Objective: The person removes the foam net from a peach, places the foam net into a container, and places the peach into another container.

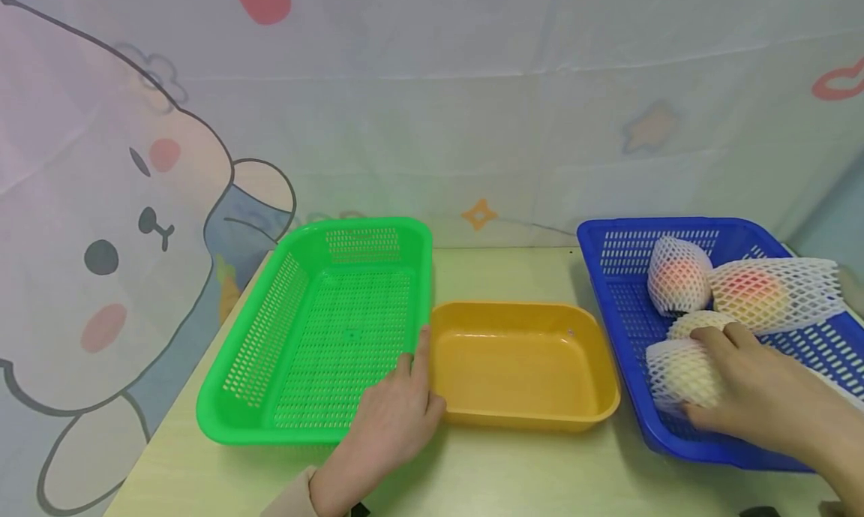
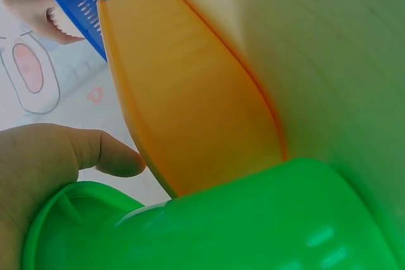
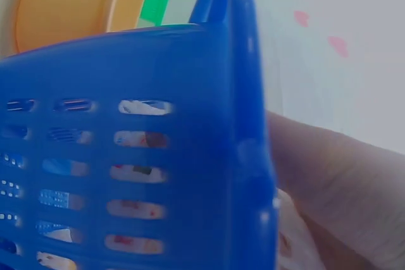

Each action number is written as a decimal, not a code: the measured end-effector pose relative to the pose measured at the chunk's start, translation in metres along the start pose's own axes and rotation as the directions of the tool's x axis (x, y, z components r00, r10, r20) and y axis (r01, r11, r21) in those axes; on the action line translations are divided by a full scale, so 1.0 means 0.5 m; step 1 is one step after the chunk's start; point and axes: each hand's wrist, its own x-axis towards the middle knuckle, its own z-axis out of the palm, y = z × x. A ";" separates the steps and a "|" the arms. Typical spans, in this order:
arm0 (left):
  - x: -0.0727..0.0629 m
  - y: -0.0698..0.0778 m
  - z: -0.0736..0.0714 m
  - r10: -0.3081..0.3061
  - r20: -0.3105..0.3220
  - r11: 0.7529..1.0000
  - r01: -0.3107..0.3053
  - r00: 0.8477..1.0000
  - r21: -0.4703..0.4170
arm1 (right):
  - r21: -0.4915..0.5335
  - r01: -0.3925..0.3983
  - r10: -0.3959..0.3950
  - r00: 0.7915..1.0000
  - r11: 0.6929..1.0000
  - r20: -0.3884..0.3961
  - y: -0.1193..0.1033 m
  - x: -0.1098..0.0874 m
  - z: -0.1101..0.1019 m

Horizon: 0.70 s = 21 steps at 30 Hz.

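Gripping a netted fruit (image 1: 684,373) at lower right, the right hand (image 1: 752,382) seems mid-pickup, next needing a clear lift; the left hand (image 1: 398,408) rests loosely on the green basket (image 1: 270,436).

The right grip (image 1: 756,386) holds a netted fruit (image 1: 680,373) inside the blue basket (image 1: 616,329).

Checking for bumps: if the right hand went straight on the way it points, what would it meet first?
Probably the nearer pale netted fruit, which the right hand seems to touch; beyond it, the left wall of the blue basket, though depth is hard to judge.
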 end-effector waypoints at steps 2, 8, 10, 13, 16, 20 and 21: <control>0.000 0.000 0.000 -0.002 0.003 1.000 0.002 1.000 -0.002 | 0.001 -0.008 0.008 1.000 1.000 -0.001 -0.003 -0.002 -0.004; 0.001 0.000 -0.001 0.000 -0.002 1.000 0.000 1.000 -0.003 | 0.025 0.012 -0.010 0.997 1.000 -0.076 -0.008 -0.007 -0.007; 0.002 -0.001 -0.001 0.002 -0.007 1.000 -0.002 1.000 -0.002 | 0.035 0.042 -0.037 0.989 0.998 -0.141 -0.006 -0.006 -0.006; 0.003 -0.002 0.000 0.002 -0.008 1.000 -0.002 1.000 -0.003 | 0.036 0.065 -0.056 0.975 0.997 -0.214 -0.005 -0.005 -0.006; 0.003 -0.003 0.000 -0.002 -0.005 1.000 0.002 1.000 -0.005 | 0.029 0.060 -0.052 0.975 0.998 -0.218 -0.004 -0.003 -0.008; 0.002 -0.002 0.000 -0.005 0.003 1.000 0.005 1.000 -0.006 | 0.030 0.040 -0.033 0.982 0.999 -0.188 -0.007 -0.003 -0.014; 0.002 -0.001 0.000 -0.007 0.005 1.000 0.007 1.000 -0.007 | 0.035 0.031 -0.025 0.985 0.999 -0.173 -0.007 -0.005 -0.015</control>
